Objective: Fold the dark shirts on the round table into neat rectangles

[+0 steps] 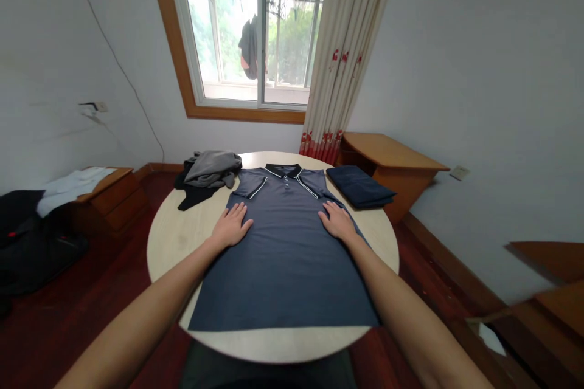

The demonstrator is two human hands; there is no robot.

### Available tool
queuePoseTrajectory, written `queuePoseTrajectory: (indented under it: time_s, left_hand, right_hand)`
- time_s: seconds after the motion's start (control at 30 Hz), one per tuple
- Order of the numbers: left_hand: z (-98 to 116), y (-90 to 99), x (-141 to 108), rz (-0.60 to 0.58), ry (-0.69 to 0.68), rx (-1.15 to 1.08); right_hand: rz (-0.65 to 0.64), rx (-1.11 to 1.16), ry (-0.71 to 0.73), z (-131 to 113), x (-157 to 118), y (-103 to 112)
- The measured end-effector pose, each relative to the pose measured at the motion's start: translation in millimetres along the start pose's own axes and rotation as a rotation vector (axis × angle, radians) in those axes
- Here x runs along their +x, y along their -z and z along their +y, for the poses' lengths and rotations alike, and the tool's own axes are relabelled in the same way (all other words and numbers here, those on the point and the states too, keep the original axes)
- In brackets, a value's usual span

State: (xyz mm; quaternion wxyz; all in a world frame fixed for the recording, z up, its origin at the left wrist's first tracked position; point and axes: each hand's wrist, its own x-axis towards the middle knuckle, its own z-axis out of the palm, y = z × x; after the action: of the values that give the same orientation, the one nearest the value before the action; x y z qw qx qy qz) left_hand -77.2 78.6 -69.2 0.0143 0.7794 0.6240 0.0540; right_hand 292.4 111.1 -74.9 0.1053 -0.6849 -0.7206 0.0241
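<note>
A dark blue-grey polo shirt (285, 261) lies spread flat on a round pale table (171, 249), its black collar at the far side and its hem toward me. Both short sleeves, edged in black and white, are folded in over the front. My left hand (231, 226) rests flat on the shirt's left side below the sleeve, fingers apart. On the opposite side my right hand (337, 220) lies palm down, fingers stretched out, near the shirt's edge. Neither hand grips anything.
A heap of grey and black clothes (212, 170) sits at the table's back left, a folded navy garment (359, 186) at its back right. Beyond stand a wooden desk (387, 152), a curtain (347, 55) and a window. A low wooden cabinet (109, 197) stands at left.
</note>
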Motion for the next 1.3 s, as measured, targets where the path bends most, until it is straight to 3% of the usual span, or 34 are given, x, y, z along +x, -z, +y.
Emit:
queuePoseTrajectory:
  time_s: [0.1, 0.2, 0.3, 0.43, 0.5, 0.63, 0.8, 0.97, 1.13, 1.3]
  left_hand:
    - [-6.4, 1.9, -13.9, 0.016, 0.056, 0.002]
    - [-3.7, 5.4, -24.6, 0.028, 0.118, 0.018]
    - [17.1, 8.9, -32.3, 0.054, 0.114, 0.055]
    - [60.7, 6.8, -39.7, 0.024, -0.089, 0.01]
    - [71.7, 3.8, -42.9, -0.011, -0.146, -0.035]
    - [52.8, 2.5, -49.1, -0.006, -0.071, -0.05]
    - [14.1, 12.2, -58.9, 0.092, 0.264, 0.018]
    - [19.2, 22.2, -73.4, 0.192, 0.341, 0.01]
    - [13.3, 26.5, -81.2, 0.078, 0.384, -0.199]
    - [-4.3, 46.2, -84.2, -0.137, 0.364, -0.668]
  right_hand:
    - [0.009, -0.022, -0.055, 14.5, -10.7, 5.1]
    - [0.007, -0.046, -0.112, 6.5, -21.7, 10.9]
    - [-0.008, -0.02, -0.019, -29.9, -33.6, 13.0]
    - [-0.075, 0.099, 0.183, -87.3, -48.1, 7.2]
    - [-0.086, 0.124, 0.23, -98.0, -52.6, 4.0]
    - [-0.067, 0.106, 0.15, -73.0, -55.9, 3.5]
    - [0.002, 0.063, 0.006, -34.0, -55.9, 3.4]
    - [0.045, 0.077, 0.0, -32.8, -54.9, -0.9]
    - [0.059, 0.09, 0.005, -33.2, -55.7, 0.2]
    - [0.074, 0.109, 0.009, -33.7, -59.1, 3.4]
